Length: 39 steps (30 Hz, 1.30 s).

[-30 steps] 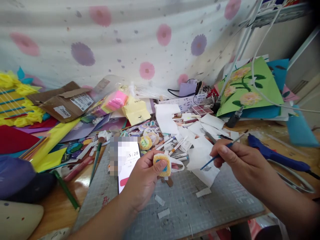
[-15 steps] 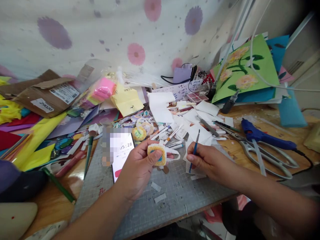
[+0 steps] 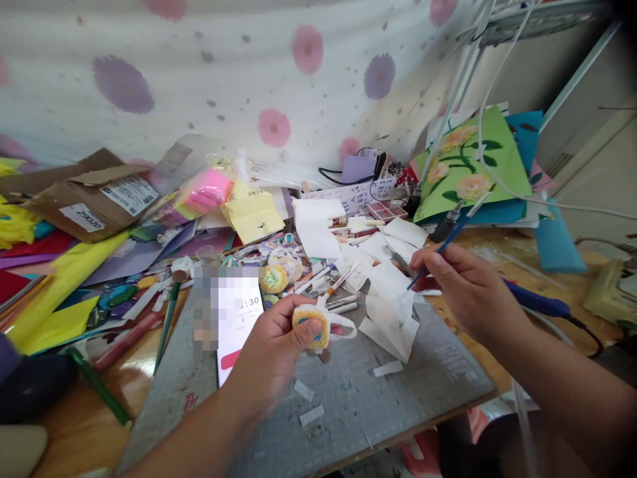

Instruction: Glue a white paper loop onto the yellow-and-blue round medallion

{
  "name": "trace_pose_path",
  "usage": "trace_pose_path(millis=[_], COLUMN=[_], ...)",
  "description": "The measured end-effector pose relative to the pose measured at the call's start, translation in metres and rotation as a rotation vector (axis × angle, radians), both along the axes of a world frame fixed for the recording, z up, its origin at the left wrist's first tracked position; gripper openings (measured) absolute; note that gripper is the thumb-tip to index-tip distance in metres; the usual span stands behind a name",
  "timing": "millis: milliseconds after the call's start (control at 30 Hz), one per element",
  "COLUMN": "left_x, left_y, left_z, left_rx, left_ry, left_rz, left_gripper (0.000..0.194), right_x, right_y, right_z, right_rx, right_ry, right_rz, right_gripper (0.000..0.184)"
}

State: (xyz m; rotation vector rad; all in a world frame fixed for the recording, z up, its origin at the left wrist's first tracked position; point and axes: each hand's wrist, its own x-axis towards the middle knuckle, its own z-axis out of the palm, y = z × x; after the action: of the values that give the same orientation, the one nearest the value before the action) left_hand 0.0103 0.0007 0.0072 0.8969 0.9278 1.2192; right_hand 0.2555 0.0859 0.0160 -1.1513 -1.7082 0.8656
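Your left hand (image 3: 279,335) pinches the yellow-edged piece (image 3: 318,315) between thumb and fingers, over the grey mat (image 3: 358,405) near the front edge of the bench (image 3: 137,378). Your right hand (image 3: 455,275) grips the blue brush (image 3: 450,238), tip down near white paper (image 3: 388,302). Towards the back edge, left, a clear bag (image 3: 182,159) holds a pink pack (image 3: 212,189); beside it, you can't see inside the open-flapped cardboard box (image 3: 92,206).

Looks forward and down from head height, near the cutting mat (image 3: 348,411) at six o'clock, toward the floral curtain (image 3: 199,73) at twelve.
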Motion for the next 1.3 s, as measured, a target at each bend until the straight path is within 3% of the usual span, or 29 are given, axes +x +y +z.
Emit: trace_pose_path(millis=[167, 267, 433, 533, 700, 833, 933, 1167, 1300], left_x=[0.0, -0.001, -0.002, -0.002, -0.001, -0.002, -0.002, -0.002, -0.002], left_y=[-0.001, -0.001, -0.001, 0.0, -0.001, -0.001, -0.001, -0.001, 0.0], left_z=[-0.002, -0.003, -0.005, -0.005, -0.004, -0.005, -0.005, -0.007, -0.005], left_rx=[0.022, 0.007, 0.014, 0.013, 0.002, 0.007, 0.011, 0.038, 0.039], left_ry=[0.054, 0.06, 0.035, 0.018, 0.016, 0.024, 0.02, 0.04, 0.048], left_rz=[-0.055, -0.049, -0.05, -0.051, -0.037, -0.043, -0.056, -0.075, -0.068], left_gripper=[0.016, 0.018, 0.018, 0.017, 0.017, 0.018, 0.018, 0.016, 0.015], right_x=[-0.016, -0.025, -0.027, -0.026, -0.026, -0.022, -0.015, 0.01, 0.015], right_y=[-0.015, -0.021, -0.021, -0.02, -0.02, -0.02, -0.018, -0.007, 0.0], right_z=[0.013, 0.017, 0.018, 0.016, 0.002, -0.011, -0.01, 0.015, 0.035], right_rx=[-0.161, -0.22, -0.3, -0.37, -0.516, -0.436, -0.403, -0.269, -0.12], right_ry=[0.379, 0.474, 0.552, 0.559, 0.369, 0.215, 0.207, 0.14, 0.063], right_rz=[0.052, 0.071, 0.183, 0.174, 0.227, 0.359, 0.392, 0.355, 0.164], right_gripper=[0.017, 0.02, 0.029, 0.03, 0.031, 0.033, 0.032, 0.031, 0.026])
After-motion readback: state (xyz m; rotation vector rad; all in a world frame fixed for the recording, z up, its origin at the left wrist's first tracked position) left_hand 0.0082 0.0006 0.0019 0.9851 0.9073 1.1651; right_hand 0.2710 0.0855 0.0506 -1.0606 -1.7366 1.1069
